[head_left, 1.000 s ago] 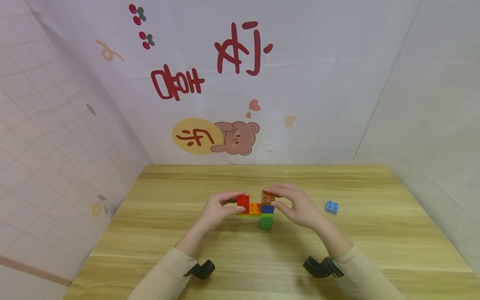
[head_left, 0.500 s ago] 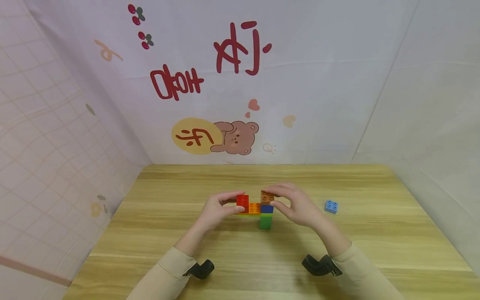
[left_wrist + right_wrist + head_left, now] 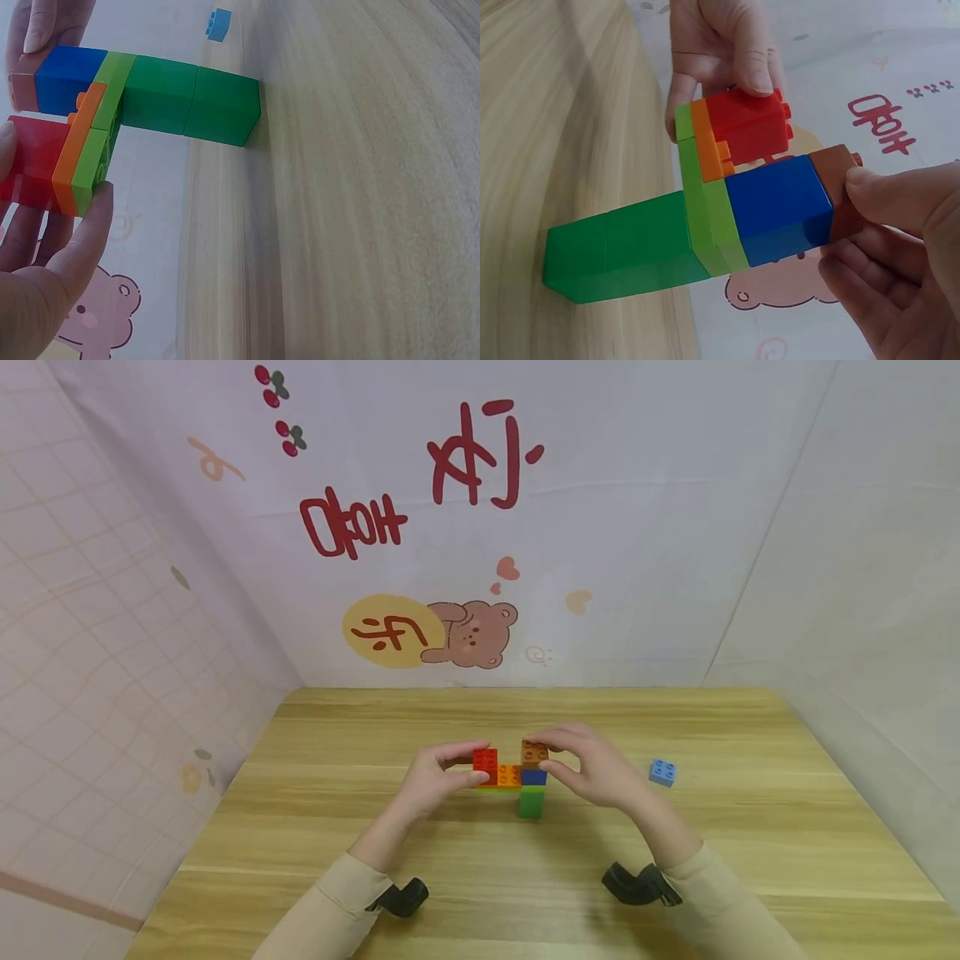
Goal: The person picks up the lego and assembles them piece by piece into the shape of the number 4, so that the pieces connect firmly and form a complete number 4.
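Note:
Toy building bricks are joined into one upright piece between both hands. My left hand grips the red brick on the left, thumb on its near face. In the left wrist view one of its fingers touches the light green brick underneath. My right hand pinches the brown brick, which tops a blue brick. A thin orange brick lies between red and light green. Stacked green bricks form a column below the blue side; whether its foot touches the table I cannot tell.
A loose light blue brick lies on the wooden table, right of my right hand. White printed cloth hangs behind the table and at both sides. A black wrist mount is on each forearm.

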Demonstrator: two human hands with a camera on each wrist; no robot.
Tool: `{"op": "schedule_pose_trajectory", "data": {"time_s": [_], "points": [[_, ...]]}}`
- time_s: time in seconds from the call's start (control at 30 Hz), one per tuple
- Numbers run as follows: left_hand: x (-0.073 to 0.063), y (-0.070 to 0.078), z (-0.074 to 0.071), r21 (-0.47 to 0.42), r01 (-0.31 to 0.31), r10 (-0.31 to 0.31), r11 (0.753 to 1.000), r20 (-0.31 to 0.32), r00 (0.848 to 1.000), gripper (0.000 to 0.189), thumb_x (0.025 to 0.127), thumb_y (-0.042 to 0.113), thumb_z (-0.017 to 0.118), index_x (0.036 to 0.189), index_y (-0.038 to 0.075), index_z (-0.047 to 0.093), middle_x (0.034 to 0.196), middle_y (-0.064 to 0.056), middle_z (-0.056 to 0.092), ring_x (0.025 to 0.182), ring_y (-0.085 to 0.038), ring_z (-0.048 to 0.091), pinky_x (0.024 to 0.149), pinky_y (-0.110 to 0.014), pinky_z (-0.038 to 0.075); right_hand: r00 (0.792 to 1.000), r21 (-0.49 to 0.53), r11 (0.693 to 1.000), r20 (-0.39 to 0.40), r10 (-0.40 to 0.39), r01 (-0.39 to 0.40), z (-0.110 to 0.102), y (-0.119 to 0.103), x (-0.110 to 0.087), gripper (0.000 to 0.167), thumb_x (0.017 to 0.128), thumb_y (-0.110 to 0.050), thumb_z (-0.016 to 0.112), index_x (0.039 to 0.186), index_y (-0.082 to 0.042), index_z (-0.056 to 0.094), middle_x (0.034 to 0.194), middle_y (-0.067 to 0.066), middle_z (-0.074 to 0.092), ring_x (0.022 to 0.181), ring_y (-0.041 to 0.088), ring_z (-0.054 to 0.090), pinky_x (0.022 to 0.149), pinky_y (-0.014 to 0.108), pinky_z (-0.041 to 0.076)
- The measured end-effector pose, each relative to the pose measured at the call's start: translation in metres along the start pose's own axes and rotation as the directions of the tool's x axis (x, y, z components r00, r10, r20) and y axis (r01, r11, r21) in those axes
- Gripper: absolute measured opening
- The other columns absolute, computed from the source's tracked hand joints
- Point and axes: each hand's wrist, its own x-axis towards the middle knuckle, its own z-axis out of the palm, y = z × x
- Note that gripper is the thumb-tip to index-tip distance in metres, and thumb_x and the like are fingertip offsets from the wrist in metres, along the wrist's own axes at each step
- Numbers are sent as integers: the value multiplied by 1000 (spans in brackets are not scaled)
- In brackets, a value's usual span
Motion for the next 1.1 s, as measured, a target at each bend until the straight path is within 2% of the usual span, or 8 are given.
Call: {"op": "schedule_pose_trajectory", "data": {"time_s": [0.13,0.4,0.7,1.1], "points": [[0,2,1,2,9,-9,1000,-4,1000,44,86,3,76,128,0,66,122,-14,67,115,-31,58,80,-26,56,1000,14,1000,18,0,-1,-3,0,2,36,90,-12,74,125,-9,68,117,5,68,104,24,64,89,47,53],[-3,13,1,24,30,-30,999,3,1000,41,85,-2,74,126,-2,66,121,-17,67,115,-34,58,80,-27,56,998,105,994,66,10,-17,-4,5,5,35,91,-10,73,125,-5,67,114,5,68,98,21,65,86,41,55],[-2,0,1,22,-6,6,1000,-8,1000,44,85,6,78,128,4,67,123,-12,66,115,-29,59,84,-28,55,998,147,988,62,33,-42,-1,6,2,39,91,-8,72,129,-6,64,121,6,67,105,21,65,90,39,55],[-2,-1,2,26,-25,26,999,-18,999,41,85,11,79,125,5,69,118,-11,68,111,-29,61,82,-27,55,1000,153,988,18,-3,1,3,6,0,39,90,-4,72,128,-3,64,120,9,67,104,25,65,88,42,55]]}}
